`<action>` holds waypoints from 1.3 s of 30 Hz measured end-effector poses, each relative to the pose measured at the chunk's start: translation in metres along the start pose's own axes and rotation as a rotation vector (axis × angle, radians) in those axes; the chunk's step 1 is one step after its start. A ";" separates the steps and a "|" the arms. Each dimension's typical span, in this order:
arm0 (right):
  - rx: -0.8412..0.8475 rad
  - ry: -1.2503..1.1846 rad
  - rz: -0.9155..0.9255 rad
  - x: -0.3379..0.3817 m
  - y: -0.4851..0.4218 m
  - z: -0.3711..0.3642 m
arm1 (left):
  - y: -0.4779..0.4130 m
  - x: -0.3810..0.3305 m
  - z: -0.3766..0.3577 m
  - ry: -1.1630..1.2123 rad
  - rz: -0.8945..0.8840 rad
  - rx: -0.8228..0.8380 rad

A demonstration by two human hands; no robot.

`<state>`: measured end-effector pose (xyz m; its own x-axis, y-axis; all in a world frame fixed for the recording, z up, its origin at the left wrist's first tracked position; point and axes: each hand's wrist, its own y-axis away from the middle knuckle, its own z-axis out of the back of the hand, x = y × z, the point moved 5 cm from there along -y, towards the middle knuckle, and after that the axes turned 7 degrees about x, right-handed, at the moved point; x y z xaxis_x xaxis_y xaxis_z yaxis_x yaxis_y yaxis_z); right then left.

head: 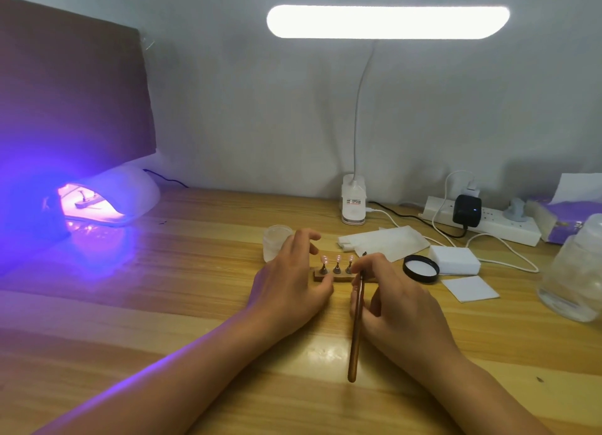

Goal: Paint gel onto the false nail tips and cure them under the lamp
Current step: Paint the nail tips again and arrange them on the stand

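A small wooden holder (338, 276) stands mid-table with three pink false nail tips (338, 259) on little stands. My left hand (290, 288) holds the holder's left end, thumb at its front, fingers curled over its back. My right hand (397, 307) grips a long copper-coloured brush (355, 330), its tip end up by the rightmost nail tip and its handle pointing back toward me. At the far left the white curing lamp (127, 193) glows violet, with another nail holder (86, 201) inside it.
A small clear jar (277, 244) sits behind my left hand. Right of the holder lie tissues (384, 242), a black lid (421, 268), a white block (454, 260) and a white pad (469, 288). A desk lamp base (353, 206), a power strip (482, 219) with cables and a clear bottle (576, 271) stand along the back and right.
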<state>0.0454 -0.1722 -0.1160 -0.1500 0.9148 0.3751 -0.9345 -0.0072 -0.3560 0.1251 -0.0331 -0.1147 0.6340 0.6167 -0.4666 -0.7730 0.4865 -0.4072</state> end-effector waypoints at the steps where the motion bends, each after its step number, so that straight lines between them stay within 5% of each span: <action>1: 0.004 0.003 -0.004 -0.001 0.000 0.000 | 0.000 -0.001 0.001 0.011 -0.004 -0.010; 12: 0.019 0.021 -0.020 -0.004 -0.001 -0.003 | 0.004 -0.004 0.020 0.081 -0.052 -0.310; 17: 0.019 0.029 -0.039 -0.006 -0.001 -0.001 | 0.001 0.013 0.027 0.038 0.108 -0.401; 24: 0.006 0.026 -0.074 -0.006 -0.001 0.000 | -0.007 0.047 0.013 0.142 0.440 -0.026; 34: -0.003 -0.001 -0.070 -0.007 -0.001 0.001 | -0.008 0.048 0.016 0.238 0.392 -0.196; 39: -0.037 -0.119 -0.047 -0.006 0.001 0.003 | -0.006 0.034 0.019 0.259 0.210 -0.270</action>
<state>0.0443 -0.1787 -0.1155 -0.1454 0.8592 0.4906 -0.9292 0.0517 -0.3658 0.1502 -0.0031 -0.1129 0.4752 0.4924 -0.7292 -0.8736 0.1658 -0.4574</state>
